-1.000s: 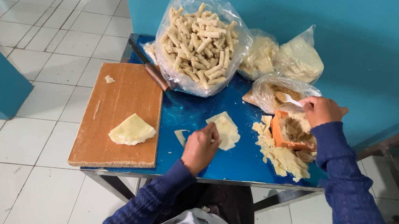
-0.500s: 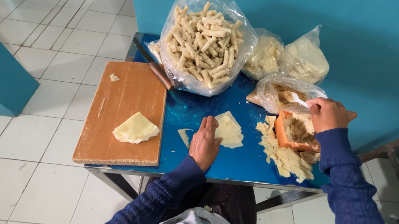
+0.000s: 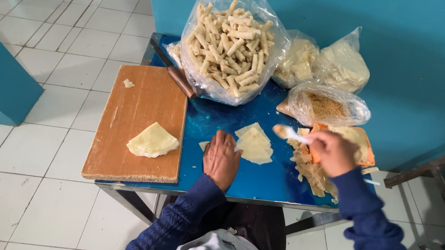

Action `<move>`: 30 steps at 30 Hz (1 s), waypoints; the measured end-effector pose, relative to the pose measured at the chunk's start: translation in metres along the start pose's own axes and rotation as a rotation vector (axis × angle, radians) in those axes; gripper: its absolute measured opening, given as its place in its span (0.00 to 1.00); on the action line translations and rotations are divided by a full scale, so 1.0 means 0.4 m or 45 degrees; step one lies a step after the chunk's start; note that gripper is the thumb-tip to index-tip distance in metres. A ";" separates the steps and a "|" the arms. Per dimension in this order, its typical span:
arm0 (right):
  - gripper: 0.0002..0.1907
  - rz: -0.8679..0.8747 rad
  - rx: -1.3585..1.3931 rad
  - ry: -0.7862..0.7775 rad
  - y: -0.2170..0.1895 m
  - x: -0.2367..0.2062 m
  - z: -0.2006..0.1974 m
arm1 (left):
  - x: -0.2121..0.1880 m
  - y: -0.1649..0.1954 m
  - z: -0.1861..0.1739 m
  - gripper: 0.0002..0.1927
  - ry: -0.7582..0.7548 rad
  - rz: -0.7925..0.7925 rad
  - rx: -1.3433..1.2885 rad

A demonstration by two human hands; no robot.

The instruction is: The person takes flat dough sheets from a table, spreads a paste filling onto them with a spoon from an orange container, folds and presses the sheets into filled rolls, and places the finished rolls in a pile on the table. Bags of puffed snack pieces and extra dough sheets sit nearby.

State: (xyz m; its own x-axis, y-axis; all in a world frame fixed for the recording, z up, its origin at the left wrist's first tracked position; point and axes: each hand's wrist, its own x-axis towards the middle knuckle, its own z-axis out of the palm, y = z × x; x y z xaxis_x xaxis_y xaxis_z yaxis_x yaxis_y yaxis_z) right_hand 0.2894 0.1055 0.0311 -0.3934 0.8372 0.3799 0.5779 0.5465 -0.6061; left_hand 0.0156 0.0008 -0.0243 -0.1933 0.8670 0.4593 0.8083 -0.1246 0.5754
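Nearest, left hand [image 3: 222,158] flat, fingers together, pinning the pale wrapper sheet [image 3: 254,144] to the blue table [image 3: 217,119], likely to steady it. Right of the sheet, right hand [image 3: 332,152] pinching a loaded spoon [image 3: 287,132]. Left, a wooden board [image 3: 143,109] bearing a folded wrapper [image 3: 153,140]. Beyond, a bag of finished rolls [image 3: 232,44].

Pale folded wrapper [image 3: 255,144] flat on blue table [image 3: 261,178]
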 end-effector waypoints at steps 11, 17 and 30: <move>0.04 -0.444 -0.728 0.106 -0.126 -0.082 0.104 | -0.008 0.017 0.008 0.09 0.005 0.013 -0.059; 0.10 -0.731 -0.929 0.207 -0.111 -0.092 0.094 | -0.005 0.027 0.000 0.07 0.026 0.071 -0.191; 0.14 -0.768 -0.949 0.247 -0.126 -0.100 0.094 | 0.001 0.044 -0.020 0.15 0.080 0.019 -0.389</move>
State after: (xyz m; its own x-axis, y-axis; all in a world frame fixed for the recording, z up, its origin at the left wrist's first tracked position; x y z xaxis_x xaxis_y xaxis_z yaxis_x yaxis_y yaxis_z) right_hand 0.2490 0.0437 0.0201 -0.6852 0.3655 0.6300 0.6486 0.6997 0.2996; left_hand 0.0252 -0.0047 -0.0086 -0.2242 0.8338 0.5046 0.6086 -0.2846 0.7407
